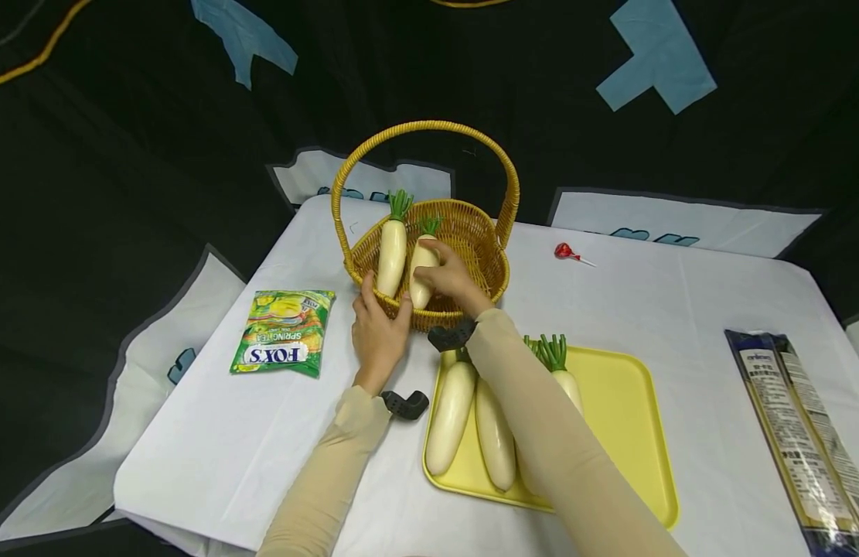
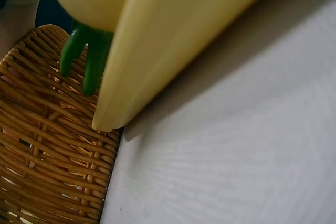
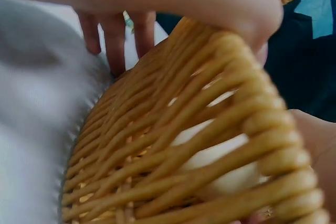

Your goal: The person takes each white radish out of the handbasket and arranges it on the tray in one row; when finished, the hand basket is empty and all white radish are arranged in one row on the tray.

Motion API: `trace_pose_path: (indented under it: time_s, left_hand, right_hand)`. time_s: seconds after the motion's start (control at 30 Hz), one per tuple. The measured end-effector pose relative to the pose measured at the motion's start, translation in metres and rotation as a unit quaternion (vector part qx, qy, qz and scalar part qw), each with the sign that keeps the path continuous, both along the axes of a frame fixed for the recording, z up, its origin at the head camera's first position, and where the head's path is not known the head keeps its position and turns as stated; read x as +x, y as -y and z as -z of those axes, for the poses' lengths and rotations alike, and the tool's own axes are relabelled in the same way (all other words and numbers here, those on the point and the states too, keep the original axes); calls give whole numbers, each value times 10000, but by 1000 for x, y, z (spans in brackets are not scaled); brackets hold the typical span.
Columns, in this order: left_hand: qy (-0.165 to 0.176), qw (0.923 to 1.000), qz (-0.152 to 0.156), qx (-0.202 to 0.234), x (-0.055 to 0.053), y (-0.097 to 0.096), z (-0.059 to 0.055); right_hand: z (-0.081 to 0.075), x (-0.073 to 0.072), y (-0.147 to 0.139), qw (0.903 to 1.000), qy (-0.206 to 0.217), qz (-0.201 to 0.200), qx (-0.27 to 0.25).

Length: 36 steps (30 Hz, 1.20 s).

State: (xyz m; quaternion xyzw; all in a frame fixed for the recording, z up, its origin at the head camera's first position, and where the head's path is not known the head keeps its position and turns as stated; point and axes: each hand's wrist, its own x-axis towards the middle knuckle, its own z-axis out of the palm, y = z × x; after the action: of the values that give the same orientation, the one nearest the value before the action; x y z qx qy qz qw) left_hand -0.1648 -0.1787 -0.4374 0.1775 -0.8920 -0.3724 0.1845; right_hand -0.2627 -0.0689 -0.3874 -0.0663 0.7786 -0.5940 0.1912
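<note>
A wicker basket [image 1: 479, 247] with a tall arched handle stands at the back middle of the table. My left hand [image 1: 380, 334] grips its front-left rim, thumb over the edge and fingers along the outer wall, as the right wrist view shows too. Inside, my right hand [image 1: 455, 277] holds a white radish [image 1: 422, 288] with green stem stubs, its leafy end pointing away from me. Another white radish [image 1: 392, 251] leans in the basket to the left of it. Through the weave, pale radish [image 3: 220, 161] shows in the right wrist view.
Several white radishes [image 1: 451, 418] lie on a yellow tray [image 1: 620, 433] in front, partly hidden under my right forearm. A green and yellow candy bag [image 1: 283, 331] is to the left. A red lollipop [image 1: 564, 251] lies back right, and long printed packets [image 1: 794, 433] are far right.
</note>
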Motion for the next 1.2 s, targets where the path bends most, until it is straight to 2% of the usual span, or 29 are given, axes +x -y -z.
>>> trace_pose_path:
  time_s: [0.13,0.37,0.5,0.6,0.87,1.03,1.2]
  left_hand:
    - [2,10000,-17,6,0,1,0]
    - [7,10000,20,45,-1,-2,2]
    - [-63,10000,14,24,-1,-1,2]
    - [-112,9999,3,15,-2,0,2]
    - [-213,9998,-33,37,-4,1,2]
    - [-229,9997,-52,51,-6,1,1]
    - [-117,9999,-25,103,-4,0,2]
  right_hand:
    - [-2,-1,-3,9994,63,214,-257]
    - [-9,2,-21,9969,-123,435,-641]
    - [-16,4,-35,9947,-128,549,-860]
    - [-26,10,-48,9925,-140,476,-1120]
    - [-59,42,-83,9879,-368,-31,-1505]
    - [-75,63,-110,9786,-621,-366,-1928]
    - [-82,87,-148,9820,-901,-371,-1621]
